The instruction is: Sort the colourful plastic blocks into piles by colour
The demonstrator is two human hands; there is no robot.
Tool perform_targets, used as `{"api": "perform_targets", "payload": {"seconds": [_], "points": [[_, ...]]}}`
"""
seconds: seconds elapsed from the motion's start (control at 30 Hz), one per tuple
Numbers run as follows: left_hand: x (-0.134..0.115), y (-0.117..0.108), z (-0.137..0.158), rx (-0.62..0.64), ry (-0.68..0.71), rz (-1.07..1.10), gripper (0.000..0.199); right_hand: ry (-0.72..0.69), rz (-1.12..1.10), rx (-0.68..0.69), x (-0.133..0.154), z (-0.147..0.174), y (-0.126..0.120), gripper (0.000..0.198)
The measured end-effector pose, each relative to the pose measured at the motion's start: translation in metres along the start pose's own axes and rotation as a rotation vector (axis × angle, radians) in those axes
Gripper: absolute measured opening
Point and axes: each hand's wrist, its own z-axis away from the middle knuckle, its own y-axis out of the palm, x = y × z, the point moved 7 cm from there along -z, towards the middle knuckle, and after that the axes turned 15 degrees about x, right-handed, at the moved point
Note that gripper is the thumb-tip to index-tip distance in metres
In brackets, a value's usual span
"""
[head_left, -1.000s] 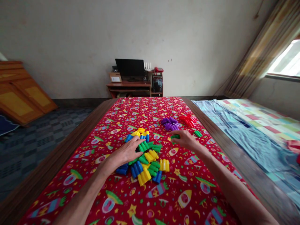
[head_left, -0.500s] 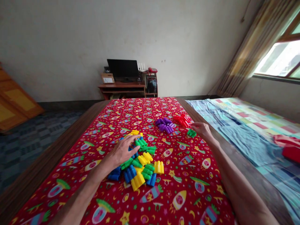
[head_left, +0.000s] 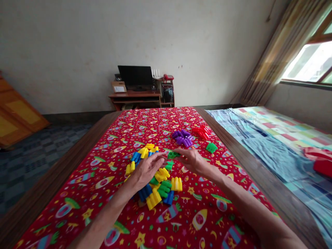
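Note:
My right hand (head_left: pixel 193 160) pinches a green toy block (head_left: pixel 173 155) above the table, left of its fingertips. Close to the block's other end is my left hand (head_left: pixel 150 167), its fingers stretched out and the thumb a little apart; whether its fingertips touch the block is hard to tell. Beneath and around my left hand lies a mixed pile of ridged blocks, among them a yellow block (head_left: pixel 176 184), a blue block (head_left: pixel 168 198) and a green block (head_left: pixel 164 188). Part of the pile is hidden by that hand.
Farther back on the red patterned tablecloth (head_left: pixel 197 224) are a group of purple blocks (head_left: pixel 183 138), a group of red blocks (head_left: pixel 201 131) and a lone green block (head_left: pixel 211 148). A bed (head_left: pixel 275 148) stands along the right side. A desk with a monitor (head_left: pixel 135 76) is against the wall.
My right hand has come left from beside the lone green block to the pile and now holds a green block. My left hand has shifted slightly right, and the green block by it has left the pile.

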Motion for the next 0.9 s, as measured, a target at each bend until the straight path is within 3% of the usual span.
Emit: {"api": "perform_targets", "payload": {"seconds": [0.13,0.23,0.3,0.37,0.47,0.6,0.67,0.77,0.9], "points": [[0.004,-0.002,0.003,-0.073,0.085,-0.481,0.034,0.533,0.258,-0.15,-0.08,0.027,-0.05,0.031],[0.019,0.003,0.001,-0.042,0.069,-0.665,0.029,0.919,0.418,-0.137,-0.127,0.062,-0.078,0.033],[0.026,0.004,-0.002,-0.036,0.046,-0.7,0.028,1.046,0.451,-0.065,-0.147,0.08,-0.081,0.034],[0.03,0.003,-0.004,-0.046,0.026,-0.713,0.028,1.088,0.45,0.053,-0.16,0.09,-0.075,0.034],[0.032,0.0,-0.007,-0.052,-0.028,-0.736,0.029,1.03,0.434,0.174,-0.167,0.091,-0.064,0.039],[0.034,-0.001,-0.009,0.005,-0.098,-0.738,0.035,0.955,0.477,0.068,-0.146,0.078,-0.073,0.043],[0.033,-0.001,-0.01,0.001,-0.112,-0.712,0.037,0.851,0.468,0.025,-0.124,0.063,-0.07,0.04],[0.031,-0.004,-0.011,-0.027,-0.123,-0.662,0.032,0.508,0.336,0.044,-0.076,0.031,-0.036,0.032],[0.028,-0.005,-0.01,-0.032,-0.106,-0.637,0.022,0.023,0.192,0.155,-0.012,-0.001,0.035,0.02]]}}
